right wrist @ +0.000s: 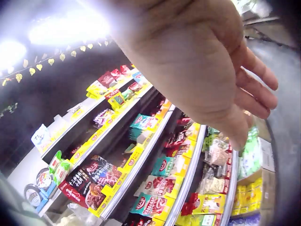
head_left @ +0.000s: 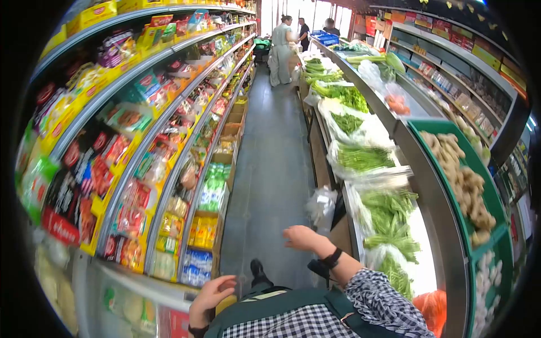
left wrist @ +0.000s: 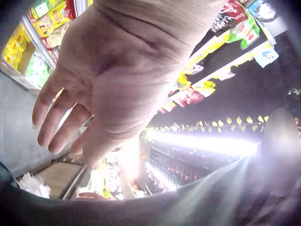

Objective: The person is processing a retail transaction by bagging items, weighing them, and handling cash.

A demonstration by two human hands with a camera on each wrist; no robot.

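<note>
The head view shows you in an aisle alongside a long metal vegetable stand [head_left: 431, 191], your black shoe [head_left: 259, 271] out in front on the grey floor. Your right hand [head_left: 304, 239] is the closer of the two to the stand, its fingers loosely bent round nothing. Your left hand [head_left: 211, 297] is farther from the stand, fingers relaxed and apart, also empty.

The nearest thing to your right hand is a crumpled, clear plastic bag [head_left: 322, 204], on the aisle side of the stand. The green leafy bunches [head_left: 389, 217] lie on the stand itself. Blue-and-white plastic packets [head_left: 197, 267] sit low across the aisle from the stand, nearest your left hand; neither hand touches any goods.

The step in hand looks like walking and looking over the goods, with nothing picked yet. If you want greens, the next move probably calls for turning toward the stand, reaching your right hand over its edge and closing gently round the stems, since soft leaves may bruise. Watch that loose bag beside the stand; your sleeve or leg could catch it.
</note>
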